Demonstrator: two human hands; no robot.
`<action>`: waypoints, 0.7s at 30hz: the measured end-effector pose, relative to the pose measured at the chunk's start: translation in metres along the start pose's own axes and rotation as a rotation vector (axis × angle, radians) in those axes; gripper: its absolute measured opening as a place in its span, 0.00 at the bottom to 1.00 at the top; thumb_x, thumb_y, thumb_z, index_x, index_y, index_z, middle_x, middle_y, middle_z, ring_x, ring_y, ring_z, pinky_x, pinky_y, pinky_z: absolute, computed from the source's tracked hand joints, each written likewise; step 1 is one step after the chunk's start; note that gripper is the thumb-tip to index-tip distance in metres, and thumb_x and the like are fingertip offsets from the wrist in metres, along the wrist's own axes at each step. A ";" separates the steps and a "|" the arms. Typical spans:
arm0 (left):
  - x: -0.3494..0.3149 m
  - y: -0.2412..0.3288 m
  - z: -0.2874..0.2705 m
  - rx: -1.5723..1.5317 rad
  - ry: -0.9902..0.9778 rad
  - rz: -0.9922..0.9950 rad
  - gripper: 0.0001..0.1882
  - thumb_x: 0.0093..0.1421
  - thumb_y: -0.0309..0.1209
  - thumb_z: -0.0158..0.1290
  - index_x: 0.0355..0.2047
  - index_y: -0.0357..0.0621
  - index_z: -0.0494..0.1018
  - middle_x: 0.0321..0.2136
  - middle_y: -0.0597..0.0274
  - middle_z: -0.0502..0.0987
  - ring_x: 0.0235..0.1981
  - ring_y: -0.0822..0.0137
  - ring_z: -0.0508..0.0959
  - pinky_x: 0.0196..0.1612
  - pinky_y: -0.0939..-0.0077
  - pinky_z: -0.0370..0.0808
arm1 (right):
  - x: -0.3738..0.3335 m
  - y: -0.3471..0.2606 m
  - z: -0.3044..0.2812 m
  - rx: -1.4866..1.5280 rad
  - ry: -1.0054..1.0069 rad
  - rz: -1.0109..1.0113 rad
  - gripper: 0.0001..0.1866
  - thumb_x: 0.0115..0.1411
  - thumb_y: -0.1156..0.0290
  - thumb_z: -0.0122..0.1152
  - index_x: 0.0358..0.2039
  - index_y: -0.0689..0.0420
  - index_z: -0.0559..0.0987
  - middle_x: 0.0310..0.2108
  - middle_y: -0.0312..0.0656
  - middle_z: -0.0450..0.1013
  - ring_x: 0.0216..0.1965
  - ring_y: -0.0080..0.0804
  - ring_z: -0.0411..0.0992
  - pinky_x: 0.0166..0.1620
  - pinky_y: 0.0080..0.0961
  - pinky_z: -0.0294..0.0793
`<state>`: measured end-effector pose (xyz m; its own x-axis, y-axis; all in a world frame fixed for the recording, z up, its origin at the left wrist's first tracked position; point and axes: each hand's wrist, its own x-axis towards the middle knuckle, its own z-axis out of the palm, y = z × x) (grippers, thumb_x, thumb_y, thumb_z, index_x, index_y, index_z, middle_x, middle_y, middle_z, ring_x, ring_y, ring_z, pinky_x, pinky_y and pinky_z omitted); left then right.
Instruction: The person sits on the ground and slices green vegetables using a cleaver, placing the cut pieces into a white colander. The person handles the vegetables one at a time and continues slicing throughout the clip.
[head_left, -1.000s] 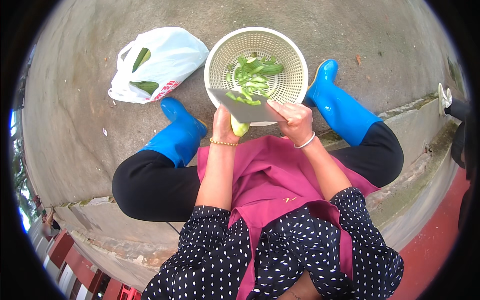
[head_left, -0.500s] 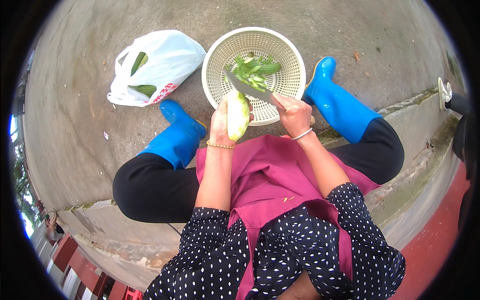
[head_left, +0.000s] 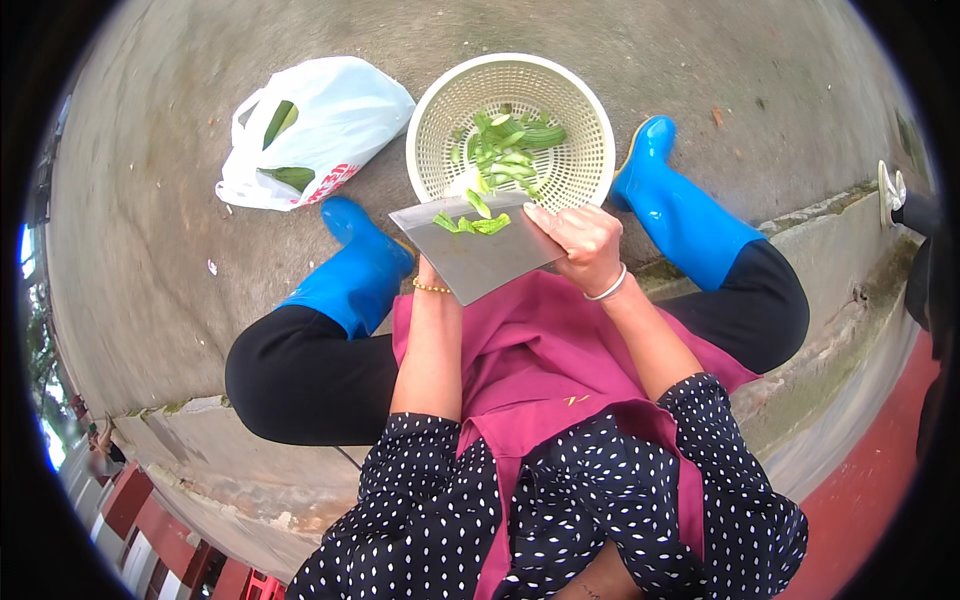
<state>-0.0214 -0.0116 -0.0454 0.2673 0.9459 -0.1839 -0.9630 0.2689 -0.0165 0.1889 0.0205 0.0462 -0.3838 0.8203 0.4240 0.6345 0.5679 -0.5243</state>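
Observation:
A broad-bladed cleaver (head_left: 490,255) is in my right hand (head_left: 585,240), fingers wrapped around its handle. Its flat side faces up, with strips of green peel (head_left: 478,224) lying near the far edge. Most of my left hand (head_left: 428,274) is hidden behind the blade; only its wrist side shows by the beaded bracelet. Just past the blade shows the pale tip of a peeled gourd (head_left: 468,182), the rest of it covered. Beyond both hands stands a cream plastic basket (head_left: 432,150) with green peelings (head_left: 505,150) inside.
A white plastic bag (head_left: 325,125) with green vegetables in it lies left of the basket. Blue boots (head_left: 350,265) on my feet flank the basket on concrete ground (head_left: 200,250). A low concrete ledge (head_left: 820,230) runs at the right, where another person's shoe (head_left: 885,190) shows.
The cleaver has turned from edge-on to flat and come nearer over my left hand, covering most of the gourd. Peel strips now lie on its blade.

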 end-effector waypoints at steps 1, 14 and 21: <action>0.000 -0.001 0.004 -0.001 0.016 0.006 0.19 0.67 0.37 0.44 0.53 0.40 0.67 0.48 0.53 0.74 0.48 0.58 0.76 0.50 0.61 0.76 | 0.000 0.001 0.001 -0.003 0.008 -0.003 0.14 0.48 0.74 0.67 0.38 0.51 0.83 0.14 0.31 0.63 0.15 0.29 0.65 0.21 0.29 0.61; 0.021 -0.001 0.053 0.076 0.274 -0.140 0.20 0.66 0.40 0.45 0.51 0.37 0.68 0.47 0.45 0.73 0.44 0.53 0.76 0.41 0.62 0.76 | -0.031 0.033 0.029 0.128 -0.013 0.665 0.11 0.55 0.67 0.63 0.39 0.52 0.84 0.20 0.43 0.75 0.22 0.37 0.75 0.26 0.29 0.70; 0.024 -0.008 0.086 0.195 0.253 -0.104 0.25 0.68 0.46 0.42 0.56 0.40 0.62 0.43 0.47 0.75 0.42 0.54 0.78 0.37 0.61 0.81 | -0.027 0.034 0.023 0.608 0.061 1.019 0.11 0.57 0.72 0.64 0.38 0.65 0.82 0.25 0.38 0.80 0.26 0.14 0.71 0.31 0.20 0.71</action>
<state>-0.0040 0.0247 0.0344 0.3238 0.8430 -0.4295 -0.8997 0.4149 0.1360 0.2049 0.0191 0.0002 0.1564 0.9176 -0.3654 0.2003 -0.3917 -0.8980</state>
